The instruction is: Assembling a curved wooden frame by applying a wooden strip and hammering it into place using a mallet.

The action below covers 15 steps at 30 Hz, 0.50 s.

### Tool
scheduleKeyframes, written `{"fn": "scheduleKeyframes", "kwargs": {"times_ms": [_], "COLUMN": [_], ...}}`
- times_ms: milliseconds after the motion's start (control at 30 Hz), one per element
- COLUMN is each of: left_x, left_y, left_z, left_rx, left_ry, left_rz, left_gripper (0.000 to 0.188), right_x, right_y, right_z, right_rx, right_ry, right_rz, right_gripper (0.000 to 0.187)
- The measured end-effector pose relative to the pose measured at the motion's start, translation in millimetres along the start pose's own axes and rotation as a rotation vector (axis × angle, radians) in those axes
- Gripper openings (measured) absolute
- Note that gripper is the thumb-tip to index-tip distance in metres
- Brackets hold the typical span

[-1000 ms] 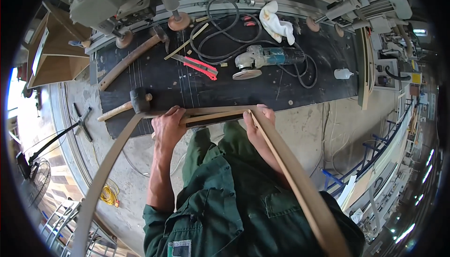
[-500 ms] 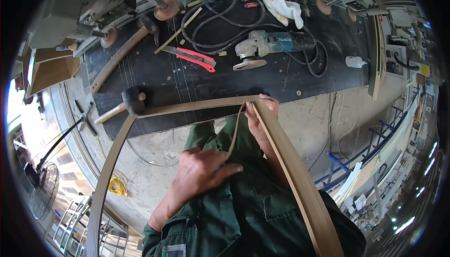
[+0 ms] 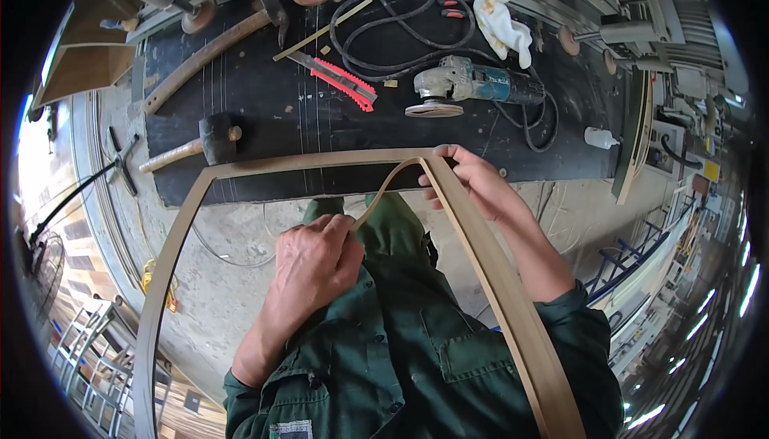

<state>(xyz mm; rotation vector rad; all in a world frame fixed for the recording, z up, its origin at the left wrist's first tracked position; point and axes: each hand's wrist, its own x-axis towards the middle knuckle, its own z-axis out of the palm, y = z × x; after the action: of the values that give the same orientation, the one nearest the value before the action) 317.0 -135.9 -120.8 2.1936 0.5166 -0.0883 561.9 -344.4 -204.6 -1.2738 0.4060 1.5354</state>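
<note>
Though the left hand point(image 3: 316, 259) clenches the mostly free strip point(image 3: 386, 186), one end meets the frame point(image 3: 320, 159) the right hand point(image 3: 481, 183) loosely holds

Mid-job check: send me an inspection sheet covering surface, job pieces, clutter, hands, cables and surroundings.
Surface: dark workbench, scratched and marked with pale lines.
Job's things: wooden frame, its far side overlapping the bench edge in view; thin wooden strip curves inward from its right-hand corner.
Clutter: claw hammer, black-headed mallet, red utility knife with blade exposed, angle grinder, stained white cloth, white bottle.
Hands: left hand grips the strip; right hand is at the frame's right-hand corner, grip partly hidden.
Cables: black cord looped around the grinder's side of the bench.
Surroundings: concrete floor; fan at left; blue rack at right.
</note>
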Motion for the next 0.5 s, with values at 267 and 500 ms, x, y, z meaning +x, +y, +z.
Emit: {"fn": "scheduleKeyframes", "kwargs": {"times_ms": [267, 500], "left_x": [3, 18], "left_y": [-3, -10], "left_z": [4, 23], "left_rx": [0.018, -0.027], "left_ry": [0.0, 0.02], "left_rz": [-0.09, -0.107], "left_gripper": [0.013, 0.022], "right_x": [17, 25], "right_y": [-14, -3], "right_z": [34, 26], "right_rx": [-0.21, -0.137], "right_ry": [0.248, 0.195], "right_rz": [0.049, 0.033], "right_gripper": [0.047, 0.068]}}
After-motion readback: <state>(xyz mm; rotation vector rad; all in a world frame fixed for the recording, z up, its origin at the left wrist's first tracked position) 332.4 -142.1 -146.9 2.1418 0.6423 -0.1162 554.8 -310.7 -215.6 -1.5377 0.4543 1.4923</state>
